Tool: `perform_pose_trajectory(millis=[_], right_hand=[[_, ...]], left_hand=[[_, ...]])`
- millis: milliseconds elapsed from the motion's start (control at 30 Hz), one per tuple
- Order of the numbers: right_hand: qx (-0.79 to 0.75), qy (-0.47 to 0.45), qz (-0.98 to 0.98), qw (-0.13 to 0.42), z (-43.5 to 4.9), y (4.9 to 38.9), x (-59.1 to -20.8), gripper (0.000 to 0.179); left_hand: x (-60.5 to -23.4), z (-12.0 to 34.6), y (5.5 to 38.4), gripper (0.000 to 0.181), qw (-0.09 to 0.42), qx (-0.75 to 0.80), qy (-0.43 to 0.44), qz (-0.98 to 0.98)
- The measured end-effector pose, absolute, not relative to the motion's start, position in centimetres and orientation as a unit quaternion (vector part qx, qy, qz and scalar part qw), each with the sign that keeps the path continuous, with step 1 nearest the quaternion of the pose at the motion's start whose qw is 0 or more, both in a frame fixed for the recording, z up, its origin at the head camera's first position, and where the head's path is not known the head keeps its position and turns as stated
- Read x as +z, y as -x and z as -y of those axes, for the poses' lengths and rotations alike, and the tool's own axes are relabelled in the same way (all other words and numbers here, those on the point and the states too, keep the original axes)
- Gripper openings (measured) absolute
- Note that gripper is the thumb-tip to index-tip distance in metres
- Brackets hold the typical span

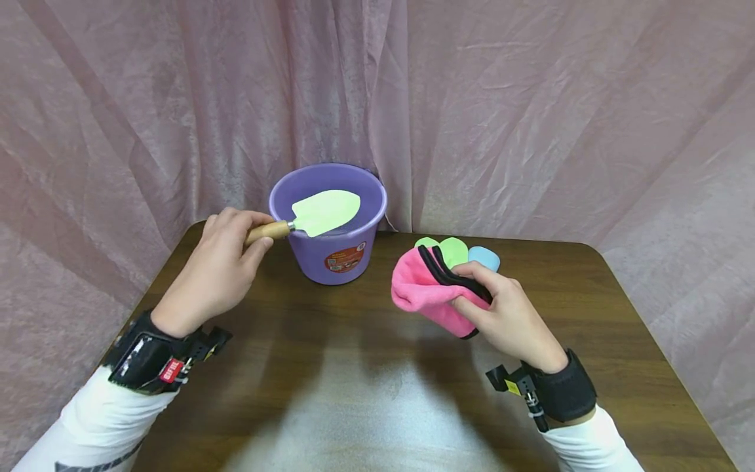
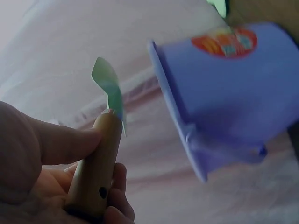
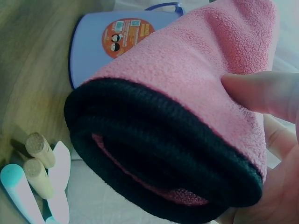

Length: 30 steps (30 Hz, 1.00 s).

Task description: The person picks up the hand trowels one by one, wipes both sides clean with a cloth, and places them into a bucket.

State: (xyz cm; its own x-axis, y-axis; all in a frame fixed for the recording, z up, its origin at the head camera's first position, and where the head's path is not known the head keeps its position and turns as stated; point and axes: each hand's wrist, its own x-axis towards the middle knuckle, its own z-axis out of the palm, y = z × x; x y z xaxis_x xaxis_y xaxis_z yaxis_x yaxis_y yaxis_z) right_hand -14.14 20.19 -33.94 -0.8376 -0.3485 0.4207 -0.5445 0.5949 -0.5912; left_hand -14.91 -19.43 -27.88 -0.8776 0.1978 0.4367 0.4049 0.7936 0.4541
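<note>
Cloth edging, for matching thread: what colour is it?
The edging is black, clearest in right wrist.

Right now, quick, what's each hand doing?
Left hand: holding a trowel by its wooden handle.
Right hand: holding a folded pink cloth with black edging.

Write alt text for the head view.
A person's left grip holds a green trowel near the mouth of a purple bucket; their right grip holds a black-edged pink cloth. Green and blue tools show behind it on a brown table.
</note>
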Motion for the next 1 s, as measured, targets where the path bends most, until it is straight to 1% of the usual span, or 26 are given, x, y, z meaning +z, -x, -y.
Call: perform_pose_trajectory(millis=[133,233,367,433,600,767,900,1000], right_hand=[[0.372,-0.255,0.882,0.133,-20.1,14.0,-33.8,0.031],[0.373,-0.254,0.882,0.134,-20.2,13.8,-33.7,0.032],[0.371,-0.254,0.883,0.136,-20.3,13.5,-33.6,0.032],[0.369,-0.255,0.883,0.138,-20.4,13.4,-33.6,0.033],[0.369,-0.260,0.881,0.143,-20.5,13.3,-33.6,0.034],[0.370,-0.268,0.878,0.144,-20.4,13.1,-33.6,0.034],[0.371,-0.268,0.878,0.143,-20.2,13.0,-33.5,0.034],[0.369,-0.272,0.877,0.145,-20.2,12.9,-33.4,0.034]], left_hand=[[-27.0,19.3,16.8,0.021,0.201,-0.242,0.169,0.934],[-26.4,18.9,18.4,0.021,0.194,-0.210,0.167,0.944],[-25.9,18.1,20.8,0.024,0.145,-0.151,0.149,0.966],[-25.6,17.5,22.1,0.028,0.108,-0.119,0.143,0.977],[-25.5,16.1,25.1,0.032,0.035,-0.054,0.132,0.989],[-25.9,15.1,26.7,0.032,0.009,-0.011,0.122,0.992],[-26.2,14.6,27.2,0.023,-0.004,0.020,0.120,0.993],[-26.5,14.2,27.4,0.021,-0.020,0.034,0.120,0.992]])
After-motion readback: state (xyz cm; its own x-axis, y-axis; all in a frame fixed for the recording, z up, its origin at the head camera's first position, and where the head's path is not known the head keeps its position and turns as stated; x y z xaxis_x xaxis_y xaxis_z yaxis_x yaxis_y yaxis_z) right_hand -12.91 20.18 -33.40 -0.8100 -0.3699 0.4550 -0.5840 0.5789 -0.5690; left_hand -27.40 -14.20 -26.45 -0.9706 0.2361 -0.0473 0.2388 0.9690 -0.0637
